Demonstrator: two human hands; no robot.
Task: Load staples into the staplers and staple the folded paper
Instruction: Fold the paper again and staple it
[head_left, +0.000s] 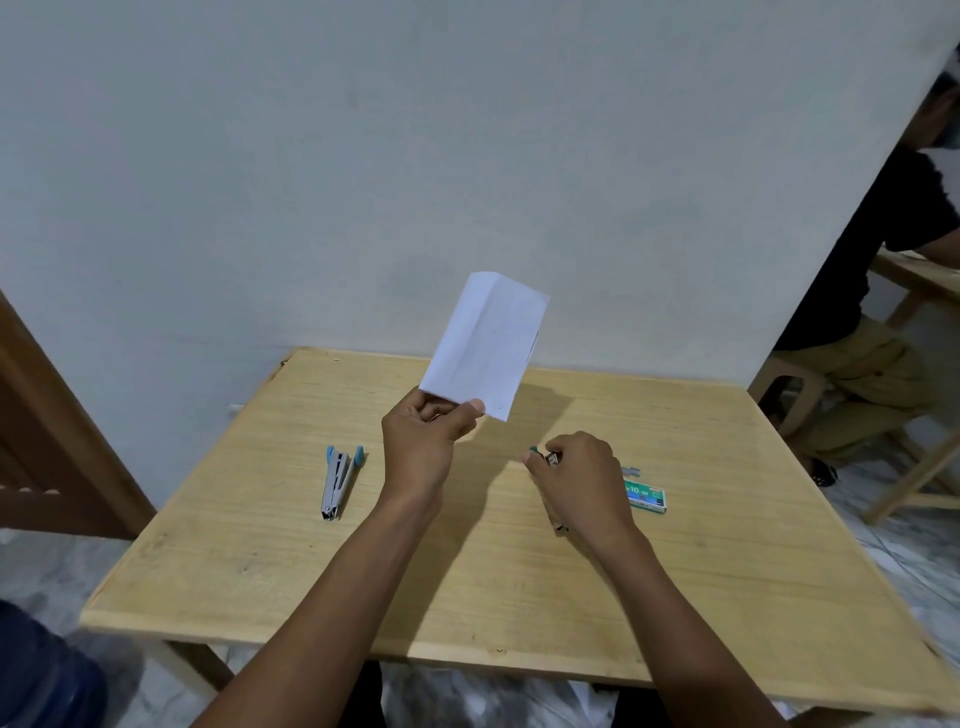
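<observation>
Holding the folded paper (485, 345) up above the table (260, 571), we pinch its lower edge between the thumb and fingers of our left hand (423, 441). Our right hand (579, 478) curls round the green-tipped stapler (550, 458) down at the tabletop, just beside the green staple box (645, 496).

To staple well, we judge that the paper's free corner should slide fully into the stapler's mouth before we squeeze, with the layers flush so the fold does not spring apart. A pinch nearer that corner would steady the sheet.

A short strip of staples (631, 471) lies just behind the box, near our knuckles, where a careless sweep could knock it. The blue stapler (338, 480) lies opened out, well apart on the left. The wall (363, 156) stands close behind the table's far edge, so our open room lies in the middle and toward us.
</observation>
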